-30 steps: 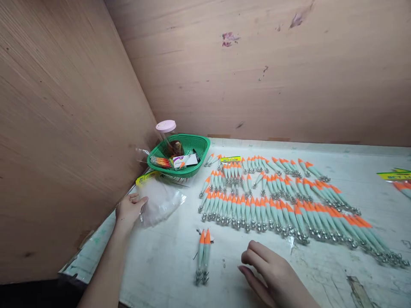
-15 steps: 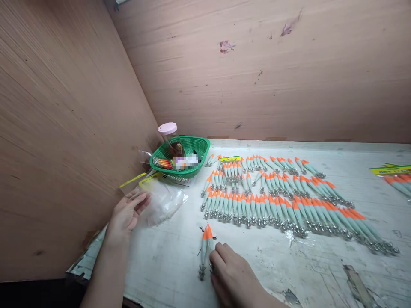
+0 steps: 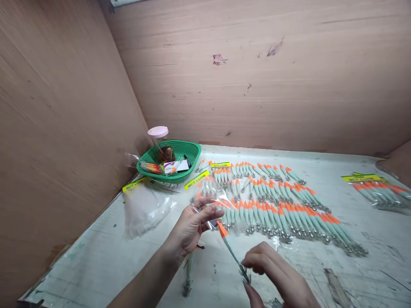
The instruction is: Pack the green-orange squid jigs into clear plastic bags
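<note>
My left hand (image 3: 192, 226) pinches a clear plastic bag (image 3: 196, 180) whose yellow header card reads BCT LURE. Between thumb and fingers, my right hand (image 3: 276, 269) grips a squid lure (image 3: 228, 246), pale green with an orange tip, at its hooked end. The lure's orange tip points up and left, close to the bag by my left fingers; whether it is inside the bag I cannot tell. Below my left wrist another squid lure (image 3: 189, 273) lies on the table, partly hidden. Several rows of like lures (image 3: 263, 211) spread out behind my hands.
At the back left, a green basket (image 3: 194, 155) holds a pink-lidded jar (image 3: 158, 131) and small packets. A stack of clear bags (image 3: 144, 211) lies in front of it. Filled lure packs (image 3: 380, 192) lie far right, and a worn strip (image 3: 336, 286) lies at front right.
My left hand has moved right from the bag stack, carrying one bag over the lures. My right hand has lifted a lure off the table towards the bag. The view has shifted slightly.
</note>
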The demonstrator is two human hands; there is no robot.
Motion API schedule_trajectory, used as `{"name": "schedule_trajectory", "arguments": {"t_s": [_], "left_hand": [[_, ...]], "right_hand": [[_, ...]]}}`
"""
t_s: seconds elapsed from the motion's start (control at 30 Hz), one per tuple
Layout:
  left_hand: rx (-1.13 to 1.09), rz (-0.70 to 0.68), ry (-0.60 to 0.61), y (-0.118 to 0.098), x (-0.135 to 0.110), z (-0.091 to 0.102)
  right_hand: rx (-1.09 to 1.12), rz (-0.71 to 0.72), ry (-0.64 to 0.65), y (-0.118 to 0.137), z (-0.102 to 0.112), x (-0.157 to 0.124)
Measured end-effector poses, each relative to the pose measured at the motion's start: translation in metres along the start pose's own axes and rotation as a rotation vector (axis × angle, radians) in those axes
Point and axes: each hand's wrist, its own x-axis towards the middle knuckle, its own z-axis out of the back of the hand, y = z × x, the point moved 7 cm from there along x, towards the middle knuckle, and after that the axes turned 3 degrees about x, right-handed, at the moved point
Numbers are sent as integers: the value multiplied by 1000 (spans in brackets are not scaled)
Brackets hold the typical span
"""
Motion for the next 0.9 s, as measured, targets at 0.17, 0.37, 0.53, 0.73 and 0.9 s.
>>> {"name": "schedule_trajectory", "arguments": {"t_s": [0.17,0.37,0.53,0.73,0.9], "left_hand": [[56,59,140,19,-1,-8],[-163,96,193,27,-8,-18],[-282,78,278,30,-14,-29],[-325,91,305,35,-16,-31],[-342,74,262,38,-11,-26]], "right_hand": [[-159,72,7,-9,-5,4],[-353,204,-122,-3,-13,8],[-312,183,-258,-7,-8,11],[-293,255,-264,-2,-8,12],[-285,294,-231,5,-14,24]]}}
